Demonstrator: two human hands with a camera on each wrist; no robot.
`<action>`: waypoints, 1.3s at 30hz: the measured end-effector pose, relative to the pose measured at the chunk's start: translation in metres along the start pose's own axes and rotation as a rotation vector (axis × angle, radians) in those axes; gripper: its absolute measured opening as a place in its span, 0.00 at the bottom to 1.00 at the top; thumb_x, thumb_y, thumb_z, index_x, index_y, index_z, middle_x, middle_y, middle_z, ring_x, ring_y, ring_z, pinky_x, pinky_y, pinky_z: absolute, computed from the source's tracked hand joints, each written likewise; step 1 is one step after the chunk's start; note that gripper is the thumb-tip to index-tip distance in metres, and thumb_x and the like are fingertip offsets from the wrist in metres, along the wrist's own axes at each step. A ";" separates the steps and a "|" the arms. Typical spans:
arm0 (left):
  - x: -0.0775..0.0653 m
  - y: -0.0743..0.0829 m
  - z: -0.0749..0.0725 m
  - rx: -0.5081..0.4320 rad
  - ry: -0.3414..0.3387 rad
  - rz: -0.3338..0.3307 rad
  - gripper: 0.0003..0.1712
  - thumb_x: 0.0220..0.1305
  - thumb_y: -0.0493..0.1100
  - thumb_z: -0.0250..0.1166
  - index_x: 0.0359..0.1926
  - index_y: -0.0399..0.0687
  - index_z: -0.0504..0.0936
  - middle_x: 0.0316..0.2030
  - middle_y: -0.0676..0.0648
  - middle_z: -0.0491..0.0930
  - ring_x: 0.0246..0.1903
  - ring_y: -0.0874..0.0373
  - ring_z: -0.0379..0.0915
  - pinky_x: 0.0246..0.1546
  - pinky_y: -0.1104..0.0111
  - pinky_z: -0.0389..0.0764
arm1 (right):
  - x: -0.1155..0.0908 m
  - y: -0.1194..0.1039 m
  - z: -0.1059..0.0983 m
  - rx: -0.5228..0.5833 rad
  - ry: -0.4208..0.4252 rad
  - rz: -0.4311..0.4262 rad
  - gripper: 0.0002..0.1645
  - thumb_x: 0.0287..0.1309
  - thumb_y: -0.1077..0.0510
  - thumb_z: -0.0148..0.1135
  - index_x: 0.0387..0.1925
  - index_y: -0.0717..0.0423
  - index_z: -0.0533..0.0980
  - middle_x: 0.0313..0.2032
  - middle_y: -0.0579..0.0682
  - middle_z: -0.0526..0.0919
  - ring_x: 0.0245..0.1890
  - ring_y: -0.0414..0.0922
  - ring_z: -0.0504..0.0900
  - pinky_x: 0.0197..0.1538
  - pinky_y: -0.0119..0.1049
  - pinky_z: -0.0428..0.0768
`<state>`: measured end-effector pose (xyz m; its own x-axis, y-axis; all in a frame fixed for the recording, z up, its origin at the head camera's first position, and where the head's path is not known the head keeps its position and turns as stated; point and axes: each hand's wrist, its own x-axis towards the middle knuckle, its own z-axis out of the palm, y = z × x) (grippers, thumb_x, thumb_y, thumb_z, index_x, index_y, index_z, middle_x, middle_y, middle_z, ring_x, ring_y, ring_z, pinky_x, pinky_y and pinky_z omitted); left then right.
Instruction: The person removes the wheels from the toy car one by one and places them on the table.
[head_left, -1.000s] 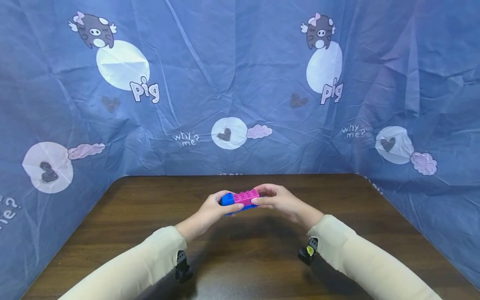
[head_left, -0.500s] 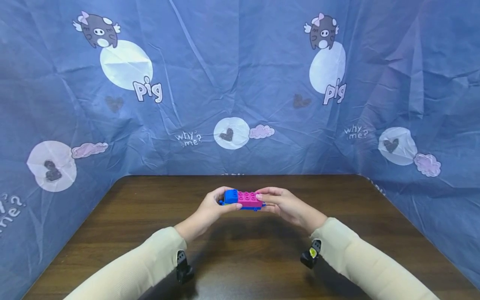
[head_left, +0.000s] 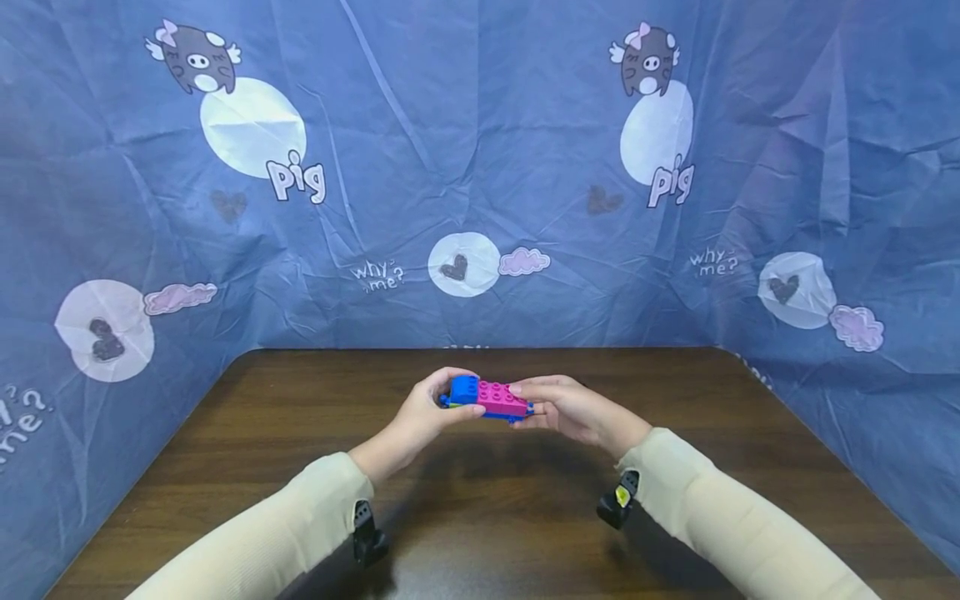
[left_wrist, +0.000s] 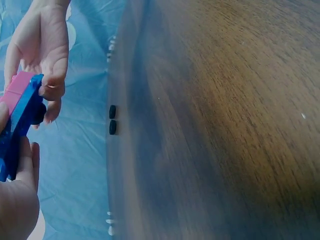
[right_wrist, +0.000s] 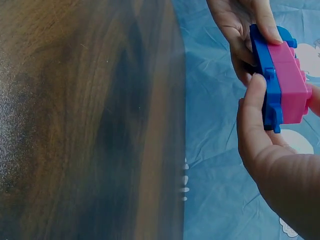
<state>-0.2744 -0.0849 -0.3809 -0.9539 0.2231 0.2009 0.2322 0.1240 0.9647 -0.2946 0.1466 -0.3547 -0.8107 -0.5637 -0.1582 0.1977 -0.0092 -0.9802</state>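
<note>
A toy building-block vehicle is held up over the table between both hands. It has a blue base (right_wrist: 272,95), a pink studded brick (head_left: 501,397) on top and a blue brick (head_left: 463,389) at its left end. Small blue hitch-like bits stick out at both ends. My left hand (head_left: 420,421) grips the left end, thumb along the near side. My right hand (head_left: 577,408) pinches the right end, with thumb or finger at the pink studs and other fingers under the base. In the left wrist view a dark round part (left_wrist: 38,114) shows beneath the base.
The brown wooden table (head_left: 480,525) runs back to a blue printed cloth (head_left: 480,167) hung behind and at the sides. Two small dark oval pieces (left_wrist: 113,120) appear near the table's edge in the left wrist view. Each sleeve carries a dark wrist device (head_left: 367,533).
The vehicle has been turned from a left-down tilt to a slight right-down one, showing more of its blue end brick. My right fingers have shifted onto the pink brick's top.
</note>
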 end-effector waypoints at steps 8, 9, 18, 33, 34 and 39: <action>0.001 0.000 0.003 -0.073 0.081 -0.033 0.30 0.56 0.32 0.70 0.59 0.37 0.71 0.48 0.37 0.81 0.40 0.60 0.79 0.42 0.72 0.79 | 0.001 -0.001 0.003 0.023 -0.002 -0.005 0.29 0.68 0.62 0.51 0.65 0.76 0.60 0.43 0.52 0.81 0.40 0.44 0.84 0.55 0.47 0.80; 0.002 0.000 0.003 -0.080 0.086 -0.038 0.30 0.57 0.32 0.69 0.60 0.37 0.70 0.49 0.36 0.80 0.40 0.59 0.80 0.43 0.72 0.79 | 0.001 -0.001 0.004 0.024 -0.002 -0.003 0.30 0.68 0.62 0.51 0.65 0.76 0.59 0.44 0.53 0.81 0.41 0.44 0.84 0.56 0.48 0.79; 0.005 0.003 0.006 -0.089 0.172 -0.044 0.28 0.58 0.33 0.69 0.59 0.36 0.71 0.47 0.33 0.80 0.42 0.50 0.82 0.45 0.63 0.82 | 0.004 -0.002 0.008 0.030 0.020 -0.026 0.30 0.66 0.64 0.53 0.65 0.75 0.59 0.42 0.52 0.82 0.40 0.44 0.84 0.57 0.50 0.78; 0.005 0.014 0.010 -0.197 0.328 -0.144 0.22 0.59 0.40 0.70 0.50 0.30 0.76 0.44 0.30 0.83 0.28 0.50 0.85 0.35 0.61 0.85 | 0.007 -0.002 0.026 0.025 0.214 -0.125 0.28 0.63 0.64 0.58 0.63 0.70 0.66 0.49 0.54 0.80 0.42 0.44 0.84 0.53 0.42 0.81; 0.005 0.014 0.010 -0.204 0.324 -0.141 0.23 0.60 0.40 0.69 0.51 0.30 0.76 0.45 0.30 0.82 0.29 0.50 0.85 0.36 0.61 0.85 | 0.008 -0.002 0.028 0.024 0.227 -0.127 0.28 0.63 0.64 0.59 0.63 0.69 0.67 0.49 0.55 0.79 0.43 0.45 0.84 0.52 0.41 0.81; 0.003 0.018 0.013 -0.250 0.282 -0.142 0.26 0.61 0.38 0.67 0.56 0.27 0.73 0.47 0.29 0.81 0.29 0.51 0.85 0.40 0.57 0.84 | 0.010 0.000 0.034 0.012 0.285 -0.137 0.28 0.61 0.64 0.61 0.62 0.66 0.69 0.50 0.55 0.80 0.42 0.43 0.83 0.49 0.37 0.82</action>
<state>-0.2707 -0.0697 -0.3652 -0.9960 -0.0582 0.0683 0.0745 -0.1122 0.9909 -0.2843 0.1125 -0.3520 -0.9516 -0.3027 -0.0535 0.0810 -0.0792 -0.9936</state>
